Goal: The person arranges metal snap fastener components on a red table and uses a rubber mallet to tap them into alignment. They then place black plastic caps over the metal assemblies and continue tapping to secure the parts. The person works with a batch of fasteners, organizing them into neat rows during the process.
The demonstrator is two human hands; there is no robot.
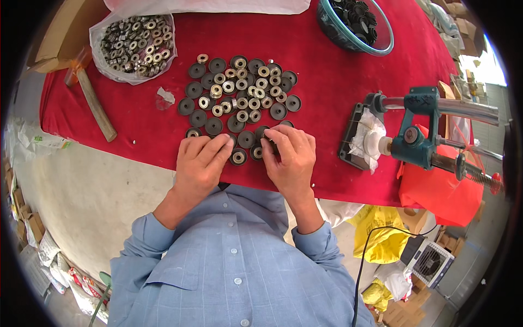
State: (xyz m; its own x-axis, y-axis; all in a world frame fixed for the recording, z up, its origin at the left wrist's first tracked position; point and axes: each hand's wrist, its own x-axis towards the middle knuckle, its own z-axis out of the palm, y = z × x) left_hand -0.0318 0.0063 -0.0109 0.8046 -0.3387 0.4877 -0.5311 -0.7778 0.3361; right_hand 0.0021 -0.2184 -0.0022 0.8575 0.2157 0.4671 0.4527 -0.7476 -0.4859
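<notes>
A cluster of black round discs (214,126) and silver ring bearings (228,87) covers the middle of the red-covered table. Some bearings rest on or inside the discs. At the near edge of the cluster, my left hand (200,162) has its fingers bent and pressed together beside a disc; whatever they grip is hidden. My right hand (291,161) closes thumb and forefinger around the dark edge of a black disc, mostly covered by the fingers. Between my hands lies a black disc with a bearing seated in its centre (238,157).
A clear bag of bearings (133,46) sits at the far left, with a wooden-handled hammer (95,106) nearby. A bowl of black discs (357,30) stands at the far right. On the right is a green hand press (419,128). Red cloth (327,109) covers the table.
</notes>
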